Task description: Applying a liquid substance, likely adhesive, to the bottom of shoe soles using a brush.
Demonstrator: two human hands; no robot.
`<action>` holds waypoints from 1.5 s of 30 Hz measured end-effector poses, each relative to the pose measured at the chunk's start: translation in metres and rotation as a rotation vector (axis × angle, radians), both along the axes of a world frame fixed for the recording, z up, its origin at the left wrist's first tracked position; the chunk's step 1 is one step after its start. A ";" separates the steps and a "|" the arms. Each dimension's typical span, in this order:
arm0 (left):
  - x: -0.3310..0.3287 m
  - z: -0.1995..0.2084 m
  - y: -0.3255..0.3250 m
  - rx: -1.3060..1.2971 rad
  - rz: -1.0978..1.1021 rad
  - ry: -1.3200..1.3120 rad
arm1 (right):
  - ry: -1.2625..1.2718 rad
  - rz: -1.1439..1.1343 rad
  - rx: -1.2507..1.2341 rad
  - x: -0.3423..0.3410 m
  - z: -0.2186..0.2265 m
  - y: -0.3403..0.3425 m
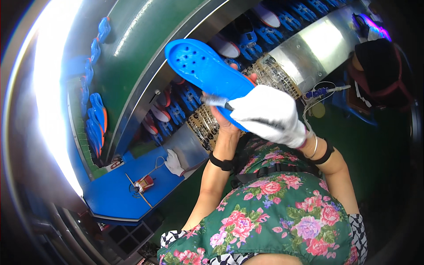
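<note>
Head cam: L hand [224, 121] supports blue sole [206, 70], gloved R hand [268, 112] w/ brush [214, 101].

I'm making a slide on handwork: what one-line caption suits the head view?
Bare left hand holds a blue shoe sole while the white-gloved right hand holds a blurred, brush-like tool over it.

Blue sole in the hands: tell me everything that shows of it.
The blue sole looks moulded, rubbery and glossy, with a rounded end, raised rim and a cluster of dark holes. It slants from upper left to lower right, holed face toward the camera. The bare left hand grips it from beneath; the gloved right hand hides its lower end, holding a blurred brush-like tool over it. Brush contact is unclear.
</note>
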State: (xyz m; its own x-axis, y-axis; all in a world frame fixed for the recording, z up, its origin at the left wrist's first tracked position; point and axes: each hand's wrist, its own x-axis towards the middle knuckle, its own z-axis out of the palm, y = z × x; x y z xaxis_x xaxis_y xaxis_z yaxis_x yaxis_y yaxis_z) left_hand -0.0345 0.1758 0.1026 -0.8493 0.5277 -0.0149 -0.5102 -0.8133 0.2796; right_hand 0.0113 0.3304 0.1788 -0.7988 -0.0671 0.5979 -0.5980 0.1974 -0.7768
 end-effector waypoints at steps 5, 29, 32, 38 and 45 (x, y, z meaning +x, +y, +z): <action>-0.007 0.013 0.004 -0.063 0.215 -0.082 | 0.051 -0.056 0.023 -0.007 -0.003 0.009; -0.012 0.011 -0.030 -0.187 -0.081 -0.081 | -0.247 0.279 -0.114 0.019 -0.020 0.015; -0.018 0.010 -0.037 -0.174 -0.237 -0.094 | -0.089 0.156 0.092 0.021 -0.028 0.014; -0.022 0.004 -0.048 -0.046 -0.382 -0.140 | -0.524 0.494 -0.317 0.029 -0.020 0.011; -0.027 0.018 -0.051 -0.155 -0.489 -0.128 | 0.069 0.271 0.231 0.023 -0.021 0.015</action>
